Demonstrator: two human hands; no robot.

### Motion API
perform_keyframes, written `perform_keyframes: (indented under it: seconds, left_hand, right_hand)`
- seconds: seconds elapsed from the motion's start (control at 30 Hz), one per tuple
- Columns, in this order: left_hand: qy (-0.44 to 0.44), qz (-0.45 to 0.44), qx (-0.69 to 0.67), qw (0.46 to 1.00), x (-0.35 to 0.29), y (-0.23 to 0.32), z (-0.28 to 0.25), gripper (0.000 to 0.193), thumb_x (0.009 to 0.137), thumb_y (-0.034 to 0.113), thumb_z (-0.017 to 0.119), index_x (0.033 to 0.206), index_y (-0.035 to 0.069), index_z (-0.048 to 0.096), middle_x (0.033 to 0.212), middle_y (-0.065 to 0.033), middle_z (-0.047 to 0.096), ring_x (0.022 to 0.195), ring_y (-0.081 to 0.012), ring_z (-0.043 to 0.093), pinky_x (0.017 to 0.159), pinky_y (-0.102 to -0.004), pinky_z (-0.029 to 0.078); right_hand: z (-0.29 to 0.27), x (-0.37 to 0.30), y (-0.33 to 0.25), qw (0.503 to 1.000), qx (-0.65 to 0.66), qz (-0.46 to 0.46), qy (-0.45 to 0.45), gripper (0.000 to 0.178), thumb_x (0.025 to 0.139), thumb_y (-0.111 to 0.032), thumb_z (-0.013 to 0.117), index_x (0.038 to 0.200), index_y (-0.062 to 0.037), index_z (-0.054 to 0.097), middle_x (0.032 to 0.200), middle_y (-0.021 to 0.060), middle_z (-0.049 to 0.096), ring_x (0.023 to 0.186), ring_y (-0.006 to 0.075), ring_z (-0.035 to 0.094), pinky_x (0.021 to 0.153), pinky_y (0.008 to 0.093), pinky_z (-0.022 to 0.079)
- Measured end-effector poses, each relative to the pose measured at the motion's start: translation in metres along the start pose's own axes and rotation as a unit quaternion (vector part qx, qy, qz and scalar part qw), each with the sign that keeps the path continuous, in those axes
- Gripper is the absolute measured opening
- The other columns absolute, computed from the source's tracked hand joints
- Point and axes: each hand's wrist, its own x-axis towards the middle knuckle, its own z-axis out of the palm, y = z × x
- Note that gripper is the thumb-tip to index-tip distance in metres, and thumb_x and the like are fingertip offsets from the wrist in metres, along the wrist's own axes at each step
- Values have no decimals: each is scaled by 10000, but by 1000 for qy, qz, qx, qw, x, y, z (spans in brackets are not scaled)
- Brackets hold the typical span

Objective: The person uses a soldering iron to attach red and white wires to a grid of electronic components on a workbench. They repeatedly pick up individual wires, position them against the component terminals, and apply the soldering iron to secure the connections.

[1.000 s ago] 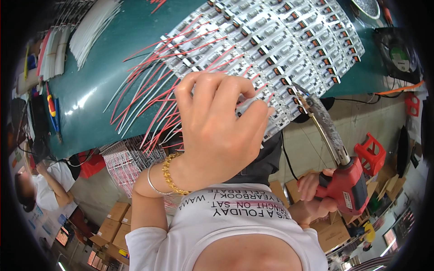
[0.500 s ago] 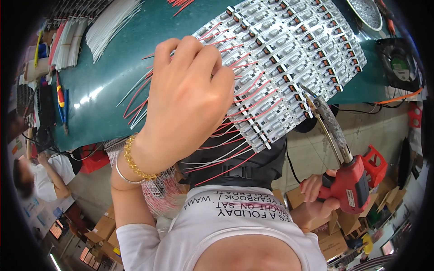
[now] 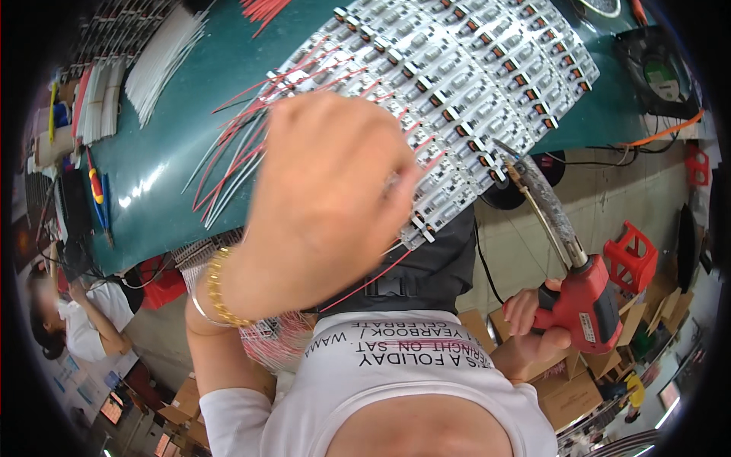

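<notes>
My left hand, with a gold bracelet at its wrist, is over the near left part of a panel of small circuit boards. Its fingers are curled, blurred and partly hidden beneath it; I cannot make out what they hold. Thin red and white wires stick out past the panel's left edge, and one red wire hangs below the hand toward my lap. In my right hand is a red soldering gun, its metal tip close to the panel's right edge.
The panel lies on a green table. Bundles of white wires and a red-yellow screwdriver are at the left. A small fan stands at the far right. A red stool and cardboard boxes are on the floor; another person sits far left.
My left hand has shifted right and nearer over the panel, covering wires at its near corner. The whole view has shifted slightly. My right hand still holds the soldering gun at the right edge.
</notes>
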Motion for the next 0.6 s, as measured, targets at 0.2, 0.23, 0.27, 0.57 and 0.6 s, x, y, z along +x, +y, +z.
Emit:
perform_keyframes:
  seconds: [0.2,0.23,0.27,0.57,0.6]
  left_hand:
    - [21,-23,-16,999,-3,15,45,168,655,-6,696,743,72,576,842,-28,572,808,-232,511,762,-356,349]
    - [22,-30,-6,999,-4,15,46,169,651,-6,696,735,71,570,837,-29,570,806,-232,511,760,-356,350]
    - [22,-33,3,999,-4,16,48,172,647,-7,695,727,71,564,833,-30,569,805,-232,510,757,-357,350]
    - [20,-38,10,999,-1,19,49,183,634,-17,686,709,73,545,821,-37,569,795,-232,511,746,-358,352]
    - [20,-38,12,999,-1,19,50,183,635,-17,686,707,73,543,819,-37,568,794,-232,510,744,-359,352]
  right_hand:
    - [-5,-12,-4,999,-37,25,-6,766,812,-642,551,1154,33,434,505,-5,460,399,118,431,431,256,385]
    - [-7,-13,-4,999,-42,30,-11,761,811,-642,552,1145,32,437,506,-4,461,401,119,432,432,256,385]
    - [-8,-14,-4,998,-47,32,-10,757,810,-642,553,1136,31,440,507,-3,462,403,120,433,433,257,384]
    - [-11,-17,-1,995,-90,48,-18,718,804,-644,564,1055,22,471,517,5,475,420,127,442,444,259,381]
    - [-11,-15,-2,991,-127,38,-30,695,805,-647,562,1003,15,488,525,11,484,433,133,446,454,261,378]
